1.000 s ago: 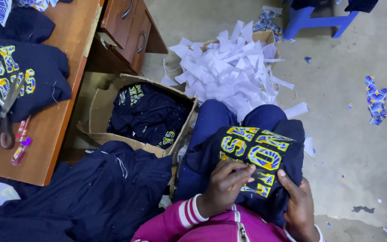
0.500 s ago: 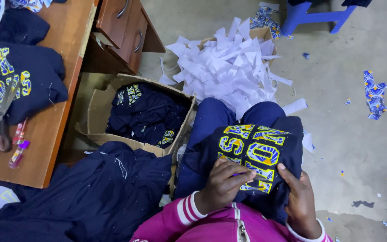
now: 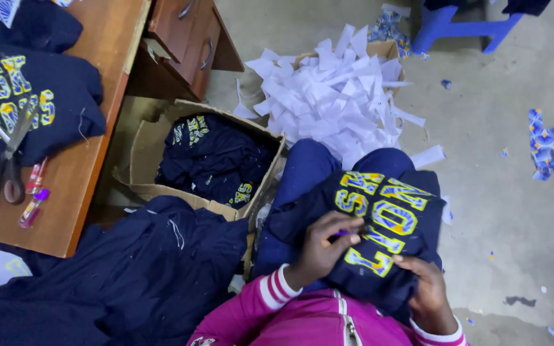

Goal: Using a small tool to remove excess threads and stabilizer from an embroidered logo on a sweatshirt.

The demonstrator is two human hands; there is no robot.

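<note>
Garment (image 3: 379, 224), navy with yellow-and-blue lettering, lies over the lap at lower centre; left hand (image 3: 325, 247) curled on the letters, pinching a small purple thing (image 3: 340, 235); right hand (image 3: 428, 291) grips the cloth's lower edge, fingers closed. Box (image 3: 142, 154) of navy clothes sits left of the knees; paper scraps (image 3: 335, 96) heaped above; scissors (image 3: 8, 157) on the table (image 3: 78, 186) at left.

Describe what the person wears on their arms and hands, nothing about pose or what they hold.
Both arms are in bright pink sleeves ending in ribbed cuffs with white stripes: the left cuff shows pink and white bands, the right cuff a white edge. A zip runs down the front of the pink top. The left hand and right hand are bare, with no gloves, rings or watch visible.
</note>
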